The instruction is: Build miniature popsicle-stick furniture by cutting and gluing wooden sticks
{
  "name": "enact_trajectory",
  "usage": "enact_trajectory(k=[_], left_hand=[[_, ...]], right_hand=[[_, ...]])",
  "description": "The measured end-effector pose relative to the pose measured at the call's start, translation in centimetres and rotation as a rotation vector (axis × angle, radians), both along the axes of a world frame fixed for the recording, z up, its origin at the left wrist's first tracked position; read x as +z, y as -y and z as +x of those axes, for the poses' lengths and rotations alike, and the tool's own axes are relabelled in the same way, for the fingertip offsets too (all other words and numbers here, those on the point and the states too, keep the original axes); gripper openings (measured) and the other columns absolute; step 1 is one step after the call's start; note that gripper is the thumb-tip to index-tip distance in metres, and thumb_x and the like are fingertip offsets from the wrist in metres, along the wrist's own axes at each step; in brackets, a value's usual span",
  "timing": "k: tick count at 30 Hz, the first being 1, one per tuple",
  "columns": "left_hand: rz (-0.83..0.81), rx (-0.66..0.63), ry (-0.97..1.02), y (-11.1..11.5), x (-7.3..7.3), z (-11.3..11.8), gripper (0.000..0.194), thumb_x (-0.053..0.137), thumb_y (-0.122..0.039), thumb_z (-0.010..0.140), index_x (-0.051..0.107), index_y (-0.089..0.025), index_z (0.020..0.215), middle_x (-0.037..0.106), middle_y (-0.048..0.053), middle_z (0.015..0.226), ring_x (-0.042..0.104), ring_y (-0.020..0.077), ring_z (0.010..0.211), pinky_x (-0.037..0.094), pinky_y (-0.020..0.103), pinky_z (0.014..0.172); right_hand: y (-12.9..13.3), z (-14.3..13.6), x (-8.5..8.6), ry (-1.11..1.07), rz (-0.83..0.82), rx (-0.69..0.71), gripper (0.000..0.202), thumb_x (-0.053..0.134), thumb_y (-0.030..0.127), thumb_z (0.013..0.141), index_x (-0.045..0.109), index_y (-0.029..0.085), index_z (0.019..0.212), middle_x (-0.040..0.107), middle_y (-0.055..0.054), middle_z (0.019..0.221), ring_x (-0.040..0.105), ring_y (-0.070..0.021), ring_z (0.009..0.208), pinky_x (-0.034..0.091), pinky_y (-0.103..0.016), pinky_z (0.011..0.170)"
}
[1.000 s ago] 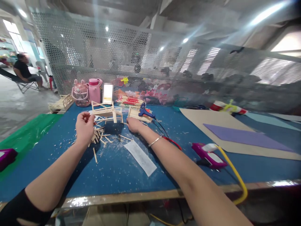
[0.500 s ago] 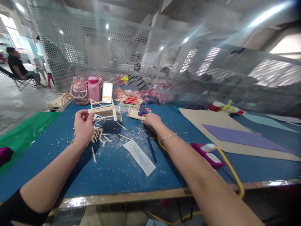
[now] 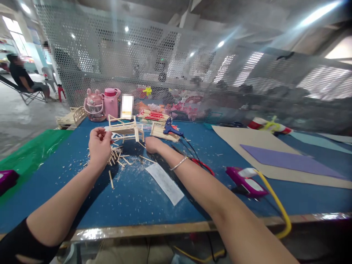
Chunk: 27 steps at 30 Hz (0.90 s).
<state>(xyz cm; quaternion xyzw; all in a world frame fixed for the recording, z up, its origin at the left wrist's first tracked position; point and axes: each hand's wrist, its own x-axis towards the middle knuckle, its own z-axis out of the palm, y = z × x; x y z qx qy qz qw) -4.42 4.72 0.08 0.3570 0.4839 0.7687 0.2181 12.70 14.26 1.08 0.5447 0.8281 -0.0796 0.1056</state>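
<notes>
My left hand (image 3: 99, 146) has its fingers pinched on the left end of a small wooden stick frame (image 3: 125, 128), held above the blue table. My right hand (image 3: 151, 145) is at the frame's right end, its fingers mostly hidden behind the back of the hand. A blue glue gun (image 3: 172, 128) rests on a flat stick piece (image 3: 158, 132) behind the right hand. Loose sticks (image 3: 114, 157) lie in a pile under the frame. A pale rectangular strip (image 3: 165, 183) lies nearer the table's front edge.
Pink bottles (image 3: 110, 103) and bundled sticks (image 3: 154, 115) stand or lie along the mesh partition. Cables trail from the glue gun. A purple device (image 3: 247, 182) with a yellow cable and a purple sheet (image 3: 288, 161) are at the right. A person (image 3: 23, 79) sits far left.
My right hand has left the glue gun, which now lies on the flat stick piece, and has moved left to the stick frame. My left hand keeps its hold.
</notes>
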Motion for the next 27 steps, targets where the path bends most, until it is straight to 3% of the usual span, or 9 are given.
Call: enact_trajectory(k=[3, 5, 7, 9, 12, 16, 19, 24, 27], left_hand=[[0.001, 0.041, 0.027, 0.0, 0.2, -0.4, 0.016, 0.060, -0.015, 0.075, 0.046, -0.019, 0.083, 0.053, -0.004, 0.066, 0.054, 0.0090, 0.059, 0.046, 0.017, 0.051], [-0.008, 0.051, 0.057, -0.1, 0.4, -0.5, 0.016, 0.059, -0.014, 0.076, 0.046, -0.019, 0.082, 0.052, -0.004, 0.066, 0.053, 0.0082, 0.057, 0.045, 0.017, 0.051], [-0.017, 0.042, 0.074, -0.1, 0.5, -0.4, 0.015, 0.058, -0.013, 0.076, 0.045, -0.019, 0.082, 0.051, -0.005, 0.065, 0.052, 0.0077, 0.055, 0.045, 0.017, 0.050], [-0.014, 0.029, 0.069, -0.1, 0.5, -0.2, 0.015, 0.058, -0.014, 0.076, 0.046, -0.018, 0.083, 0.051, -0.005, 0.064, 0.051, 0.0080, 0.054, 0.045, 0.018, 0.050], [0.002, 0.006, 0.045, 0.0, 0.3, 0.2, 0.015, 0.058, -0.014, 0.076, 0.045, -0.018, 0.084, 0.051, -0.004, 0.066, 0.052, 0.0086, 0.056, 0.045, 0.019, 0.050], [0.002, -0.014, 0.018, 0.2, 0.2, 0.3, 0.017, 0.059, -0.015, 0.076, 0.045, -0.019, 0.084, 0.052, -0.004, 0.066, 0.052, 0.0081, 0.056, 0.045, 0.018, 0.050], [-0.015, -0.011, 0.010, 0.3, 0.3, 0.3, 0.017, 0.059, -0.015, 0.076, 0.045, -0.019, 0.084, 0.051, -0.005, 0.065, 0.051, 0.0081, 0.054, 0.044, 0.018, 0.049], [-0.017, -0.034, 0.001, 0.4, 0.2, 0.6, 0.016, 0.058, -0.015, 0.076, 0.045, -0.019, 0.084, 0.050, -0.005, 0.066, 0.049, 0.0076, 0.053, 0.045, 0.018, 0.049], [-0.016, -0.058, -0.014, 0.4, 0.1, 0.9, 0.015, 0.058, -0.015, 0.076, 0.045, -0.019, 0.084, 0.050, -0.005, 0.065, 0.048, 0.0074, 0.052, 0.045, 0.018, 0.048]], right_hand=[[1.2, -0.4, 0.2, -0.100, -0.071, 0.076, 0.026, 0.051, 0.026, 0.090, 0.057, 0.017, 0.113, 0.062, -0.006, 0.109, 0.061, -0.0164, 0.093, 0.050, -0.030, 0.079], [1.7, 0.8, 0.7, -0.153, -0.095, 0.095, 0.029, 0.043, 0.020, 0.092, 0.055, 0.017, 0.118, 0.068, -0.004, 0.101, 0.064, -0.0119, 0.085, 0.049, -0.021, 0.072], [2.2, 2.5, 1.3, -0.168, -0.090, 0.092, 0.035, 0.044, 0.026, 0.091, 0.052, 0.016, 0.124, 0.070, -0.005, 0.097, 0.065, -0.0121, 0.079, 0.048, -0.019, 0.065], [2.8, 3.8, 1.6, -0.139, -0.066, 0.083, 0.043, 0.062, 0.036, 0.079, 0.060, 0.012, 0.115, 0.071, -0.009, 0.094, 0.065, -0.0181, 0.079, 0.047, -0.023, 0.063], [4.1, 3.6, 1.1, -0.112, -0.016, 0.098, 0.035, 0.073, 0.027, 0.062, 0.069, 0.013, 0.094, 0.071, -0.011, 0.090, 0.065, -0.0237, 0.082, 0.045, -0.025, 0.063], [5.6, 0.7, -0.4, -0.192, 0.053, 0.171, 0.028, 0.058, 0.008, 0.069, 0.071, 0.017, 0.091, 0.071, -0.005, 0.086, 0.064, -0.0177, 0.084, 0.043, -0.020, 0.070], [5.9, -0.4, -1.0, -0.269, 0.107, 0.203, 0.038, 0.051, 0.008, 0.076, 0.065, 0.019, 0.110, 0.069, -0.004, 0.099, 0.062, -0.0143, 0.092, 0.042, -0.017, 0.078], [4.9, 0.3, -1.2, -0.256, 0.203, 0.104, 0.050, 0.048, 0.009, 0.081, 0.044, 0.008, 0.131, 0.054, -0.021, 0.122, 0.054, -0.0258, 0.111, 0.042, -0.033, 0.091], [4.5, -0.5, -1.9, -0.243, 0.167, 0.145, 0.037, 0.051, 0.024, 0.088, 0.050, 0.015, 0.124, 0.056, -0.014, 0.119, 0.058, -0.0223, 0.102, 0.048, -0.039, 0.086]])
